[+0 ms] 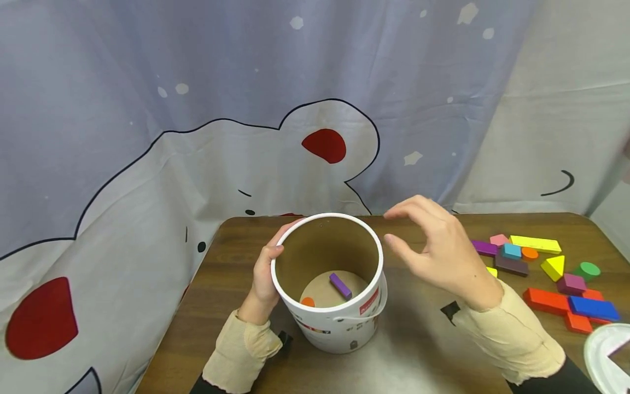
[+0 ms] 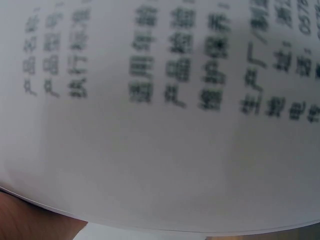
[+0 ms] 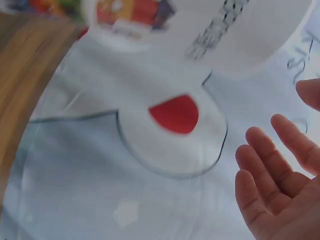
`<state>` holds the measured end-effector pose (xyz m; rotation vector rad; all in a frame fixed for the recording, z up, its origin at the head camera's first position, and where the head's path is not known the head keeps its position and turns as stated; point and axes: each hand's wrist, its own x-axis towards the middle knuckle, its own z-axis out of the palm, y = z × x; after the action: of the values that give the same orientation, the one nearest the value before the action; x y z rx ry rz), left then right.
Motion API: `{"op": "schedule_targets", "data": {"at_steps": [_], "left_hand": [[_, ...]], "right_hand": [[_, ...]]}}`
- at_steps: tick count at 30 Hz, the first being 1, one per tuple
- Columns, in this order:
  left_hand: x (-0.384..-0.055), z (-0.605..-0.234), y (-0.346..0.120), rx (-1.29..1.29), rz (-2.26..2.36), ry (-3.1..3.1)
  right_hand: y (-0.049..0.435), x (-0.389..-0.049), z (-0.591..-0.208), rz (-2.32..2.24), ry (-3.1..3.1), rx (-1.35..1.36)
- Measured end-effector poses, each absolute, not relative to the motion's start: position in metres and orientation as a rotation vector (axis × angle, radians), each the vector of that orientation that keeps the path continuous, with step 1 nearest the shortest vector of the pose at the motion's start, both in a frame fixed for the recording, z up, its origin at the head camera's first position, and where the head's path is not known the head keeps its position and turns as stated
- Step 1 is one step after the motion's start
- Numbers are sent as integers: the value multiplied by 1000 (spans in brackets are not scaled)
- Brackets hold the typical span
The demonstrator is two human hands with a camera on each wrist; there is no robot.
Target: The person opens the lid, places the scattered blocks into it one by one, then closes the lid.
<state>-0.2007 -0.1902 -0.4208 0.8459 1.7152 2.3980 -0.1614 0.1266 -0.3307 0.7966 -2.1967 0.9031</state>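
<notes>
A white bucket (image 1: 339, 334) with a wire-like handle (image 1: 383, 301) stands on the table, its mouth tipped toward me in the head view. Inside, on its floor, lie a purple block (image 1: 340, 286) and an orange piece (image 1: 307, 301), partly cut off by the near rim. My left hand (image 1: 264, 276) grips the bucket's left side, thumb at the rim, fingers partly hidden behind the wall. Printed lettering on the bucket wall (image 2: 150, 155) fills the left wrist view. To the right of the rim, my right hand (image 1: 438, 249) hovers with spread, slightly bent fingers and holds nothing.
Colourful blocks lie at the table's right, among them a long yellow block (image 1: 535, 244), a blue block (image 1: 594, 308), a red block (image 1: 545, 301) and a green cylinder (image 1: 587, 271). A white ring-shaped piece (image 1: 598, 361) sits at the right edge. A patterned cloth (image 1: 221, 175) hangs behind the table.
</notes>
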Motion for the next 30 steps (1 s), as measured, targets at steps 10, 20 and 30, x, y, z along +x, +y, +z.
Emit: {"op": "schedule_targets", "data": {"at_steps": [10,20,30], "left_hand": [[-201,-424,-191,868,2403,1712],[-197,-416,-188,766,2397,1748],[-205,-428,-192,784,2409,1727]], "right_hand": [[184,-162,-367,791,-2378,519],[216,-158,-414,573,-2743,510],[239,-124,-453,407,-3014,560]]}}
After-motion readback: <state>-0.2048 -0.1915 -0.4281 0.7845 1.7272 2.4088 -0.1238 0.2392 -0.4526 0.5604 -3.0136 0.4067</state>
